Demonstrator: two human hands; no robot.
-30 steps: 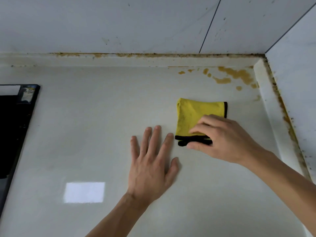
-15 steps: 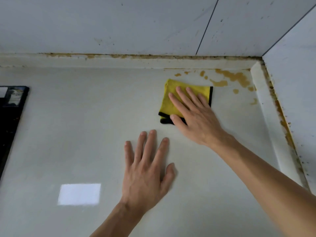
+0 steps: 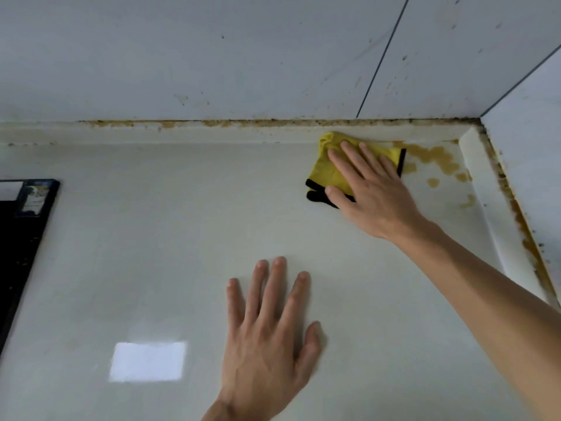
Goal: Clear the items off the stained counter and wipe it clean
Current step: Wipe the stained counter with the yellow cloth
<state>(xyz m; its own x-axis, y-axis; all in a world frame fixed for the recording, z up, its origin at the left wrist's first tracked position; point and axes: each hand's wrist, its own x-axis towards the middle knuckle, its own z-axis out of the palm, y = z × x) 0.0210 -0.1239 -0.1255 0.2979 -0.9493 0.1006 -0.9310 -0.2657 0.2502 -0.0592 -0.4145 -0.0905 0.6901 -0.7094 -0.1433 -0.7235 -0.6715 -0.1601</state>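
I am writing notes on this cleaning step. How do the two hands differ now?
The right hand presses the yellow cloth near the back ledge; the left hand lies on the bare counter. The right hand is beside the brown stains; the left hand is nearer the camera. Both lie flat, fingers straight.

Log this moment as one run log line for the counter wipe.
right hand: flat on yellow cloth by back edge | left hand: flat on counter | brown stains: unwiped
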